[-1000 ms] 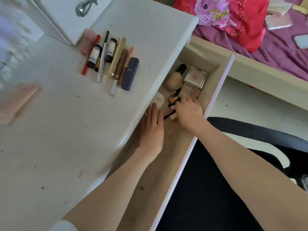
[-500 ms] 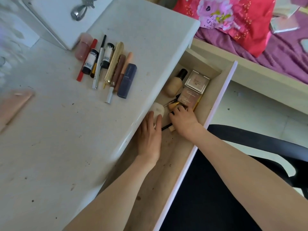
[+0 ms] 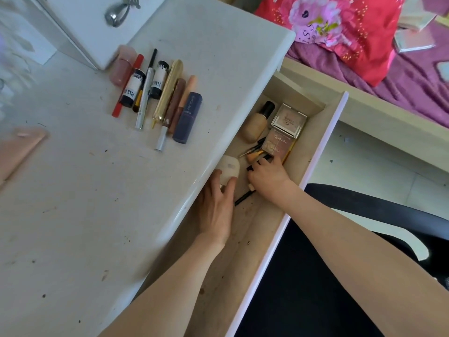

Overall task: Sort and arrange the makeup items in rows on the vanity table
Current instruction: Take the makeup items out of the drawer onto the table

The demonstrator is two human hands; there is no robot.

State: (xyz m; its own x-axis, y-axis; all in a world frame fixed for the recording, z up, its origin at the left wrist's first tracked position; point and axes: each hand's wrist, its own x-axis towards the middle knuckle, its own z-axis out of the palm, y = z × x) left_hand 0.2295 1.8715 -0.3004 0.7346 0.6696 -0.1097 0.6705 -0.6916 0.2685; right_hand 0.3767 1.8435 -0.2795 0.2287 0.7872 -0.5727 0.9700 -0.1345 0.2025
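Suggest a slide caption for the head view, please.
Both hands reach into the open drawer beside a makeup row.

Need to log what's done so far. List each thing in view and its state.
Drawer: pulled open.
Row of makeup sticks: lying side by side on tabletop.
Foundation bottle: lying in drawer, capped.
Compacts: closed, in drawer.
Left hand: fingers on white sponge.
Right hand: curled over brushes.

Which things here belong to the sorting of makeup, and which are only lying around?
Belong:
row of makeup sticks on the vanity table
foundation bottle, two compacts and brushes in the drawer
white round item under left hand

Lying about:
red pillow
black chair
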